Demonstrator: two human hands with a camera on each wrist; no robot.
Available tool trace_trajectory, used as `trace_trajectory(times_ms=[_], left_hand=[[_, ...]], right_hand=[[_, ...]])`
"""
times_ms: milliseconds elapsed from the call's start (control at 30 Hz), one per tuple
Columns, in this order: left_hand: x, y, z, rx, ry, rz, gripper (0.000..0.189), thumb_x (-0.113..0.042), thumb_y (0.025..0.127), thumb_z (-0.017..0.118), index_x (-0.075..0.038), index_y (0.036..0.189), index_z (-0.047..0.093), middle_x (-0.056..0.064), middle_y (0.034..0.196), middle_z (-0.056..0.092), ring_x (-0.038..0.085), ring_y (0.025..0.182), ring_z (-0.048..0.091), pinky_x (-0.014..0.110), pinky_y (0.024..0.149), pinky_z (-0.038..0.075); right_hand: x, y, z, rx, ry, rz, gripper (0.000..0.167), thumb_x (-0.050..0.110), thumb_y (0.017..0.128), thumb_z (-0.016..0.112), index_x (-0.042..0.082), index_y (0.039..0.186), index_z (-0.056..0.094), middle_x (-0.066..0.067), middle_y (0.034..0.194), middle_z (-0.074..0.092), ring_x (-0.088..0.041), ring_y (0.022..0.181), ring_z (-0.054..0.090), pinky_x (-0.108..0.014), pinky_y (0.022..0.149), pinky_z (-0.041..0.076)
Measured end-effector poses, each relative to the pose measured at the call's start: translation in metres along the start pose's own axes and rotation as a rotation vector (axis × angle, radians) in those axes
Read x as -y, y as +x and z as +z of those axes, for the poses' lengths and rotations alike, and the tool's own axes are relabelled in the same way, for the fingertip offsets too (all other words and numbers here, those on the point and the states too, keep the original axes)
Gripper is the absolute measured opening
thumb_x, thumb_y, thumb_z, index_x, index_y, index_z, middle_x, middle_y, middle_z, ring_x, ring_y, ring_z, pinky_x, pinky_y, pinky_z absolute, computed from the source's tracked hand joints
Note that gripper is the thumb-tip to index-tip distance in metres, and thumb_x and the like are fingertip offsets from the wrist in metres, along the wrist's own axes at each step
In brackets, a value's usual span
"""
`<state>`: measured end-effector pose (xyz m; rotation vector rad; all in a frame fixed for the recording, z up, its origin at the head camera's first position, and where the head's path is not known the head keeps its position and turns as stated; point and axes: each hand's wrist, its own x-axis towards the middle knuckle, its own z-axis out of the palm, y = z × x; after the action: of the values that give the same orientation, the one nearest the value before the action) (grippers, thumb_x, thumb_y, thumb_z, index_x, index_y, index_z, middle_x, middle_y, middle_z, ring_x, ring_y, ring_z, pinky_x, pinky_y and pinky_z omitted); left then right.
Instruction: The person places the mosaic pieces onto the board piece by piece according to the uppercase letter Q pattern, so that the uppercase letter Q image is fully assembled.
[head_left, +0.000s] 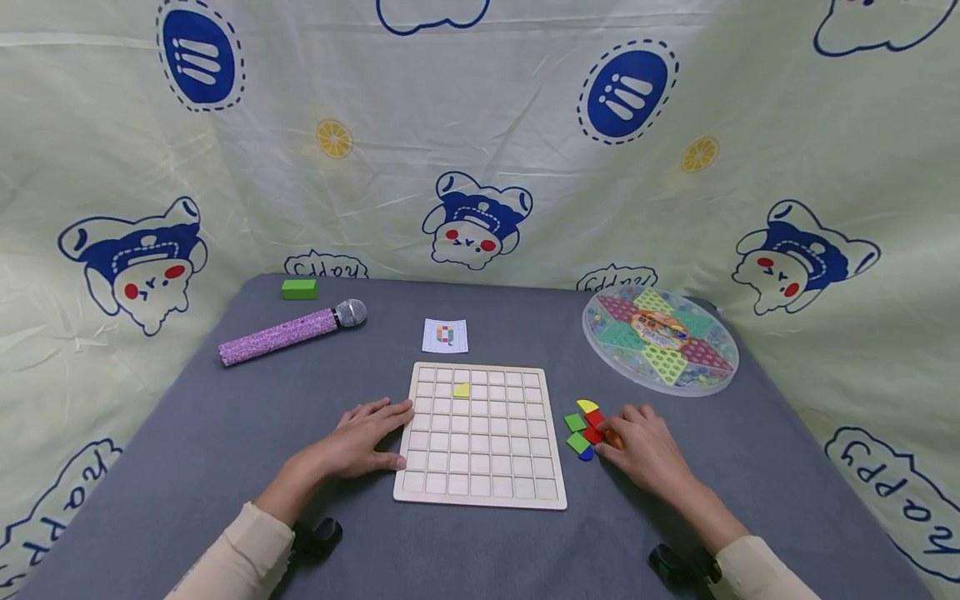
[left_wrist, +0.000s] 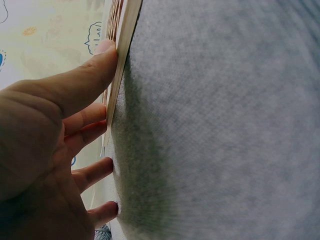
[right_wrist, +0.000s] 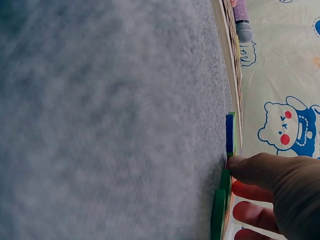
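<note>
1. Plainly, the left hand (head_left: 366, 437) lay flat on the grey table (head_left: 225, 433), fingers straight and relaxed, thumb and fingertips touching the left edge of the wooden grid board (head_left: 480, 433); it gripped nothing, only steadied the board; the left wrist view showed the thumb (left_wrist: 95, 67) pressed against the board's edge.

2. The right hand (head_left: 648, 446) rested just right of the board on a small cluster of coloured pieces (head_left: 587, 429); its fingertips touched the red and orange ones; whether it pinched a piece or merely pressed on it could not be told, for the fingers hid the contact.

3. One yellow piece (head_left: 461, 390) already sat in a cell near the far edge of the board; a pattern card (head_left: 445, 335) lay just beyond the far edge.

4. To do the pick well, the person would likely have needed to single out one piece with thumb and forefinger, lift it clear of its neighbours, and check the card before choosing a cell.

5. The left hand probably ought to have kept light pressure on the edge, lest the board slide.
</note>
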<state>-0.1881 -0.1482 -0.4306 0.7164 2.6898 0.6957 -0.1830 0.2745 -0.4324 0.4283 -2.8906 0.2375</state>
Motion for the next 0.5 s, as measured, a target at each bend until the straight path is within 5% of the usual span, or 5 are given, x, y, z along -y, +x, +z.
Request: trace_trajectory(times_ms=[500], left_hand=[[0.0001, 0.0002, 0.0009, -0.002, 0.009, 0.007, 0.072, -0.037, 0.087, 0.066, -0.010, 0.146, 0.036, 0.007, 0.156, 0.029, 0.038, 0.144, 0.018, 0.066, 0.109, 0.012]], right_hand=[[0.0033, 0.0032, 0.0048, 0.054, -0.002, 0.082, 0.028, 0.031, 0.074, 0.079, 0.009, 0.089, 0.070, -0.006, 0.087, 0.057, -0.022, 0.082, 0.045, -0.033, 0.066, 0.031]])
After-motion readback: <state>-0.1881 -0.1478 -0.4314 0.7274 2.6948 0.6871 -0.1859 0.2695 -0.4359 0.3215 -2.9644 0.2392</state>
